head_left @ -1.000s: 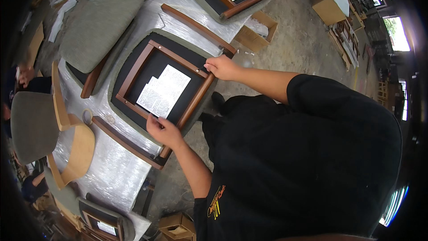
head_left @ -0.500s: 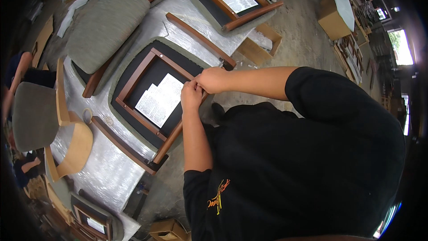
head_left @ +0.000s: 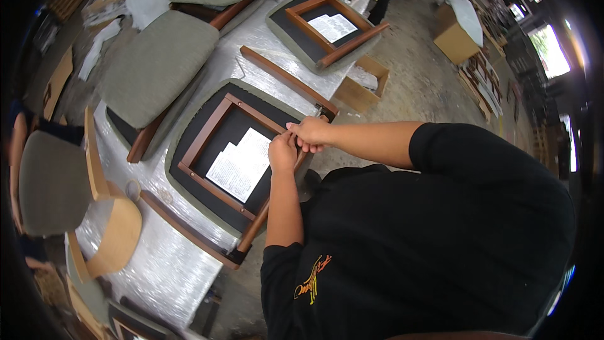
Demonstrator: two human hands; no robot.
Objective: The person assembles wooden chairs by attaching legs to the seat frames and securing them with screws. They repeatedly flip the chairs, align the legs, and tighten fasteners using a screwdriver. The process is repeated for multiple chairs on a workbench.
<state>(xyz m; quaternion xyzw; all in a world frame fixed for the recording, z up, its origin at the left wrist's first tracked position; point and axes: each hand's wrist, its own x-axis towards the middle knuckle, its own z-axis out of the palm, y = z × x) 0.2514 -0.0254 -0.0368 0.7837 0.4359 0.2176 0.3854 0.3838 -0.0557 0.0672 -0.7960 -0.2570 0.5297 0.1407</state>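
Note:
An upturned chair seat (head_left: 179,141) with grey-green upholstery lies before me, its black underside facing up. A brown wooden frame (head_left: 211,127) is fixed on it, and a white printed label (head_left: 242,167) lies inside that frame. My left hand (head_left: 283,152) is closed at the frame's near right corner, beside the front wooden rail (head_left: 255,226). Right against it, my right hand (head_left: 308,133) has its fingers bent together over the same corner. Whatever the fingers pinch is hidden. Loose-looking brown wooden legs (head_left: 280,75) extend along two sides of the seat.
Plastic film covers the table (head_left: 157,258). Another upturned seat (head_left: 302,41) lies at the far right, near an open cardboard box (head_left: 362,85). Grey upholstered chair parts (head_left: 160,56) stand to the left, with a pale bent-wood piece (head_left: 119,239) and a tape roll (head_left: 133,189). Another person's arm (head_left: 17,157) shows at the left edge.
The whole view has shifted, so the seat and hands appear lower and slightly to the right. My hands remain together at the corner; the right hand's fingers now reach further over the rail.

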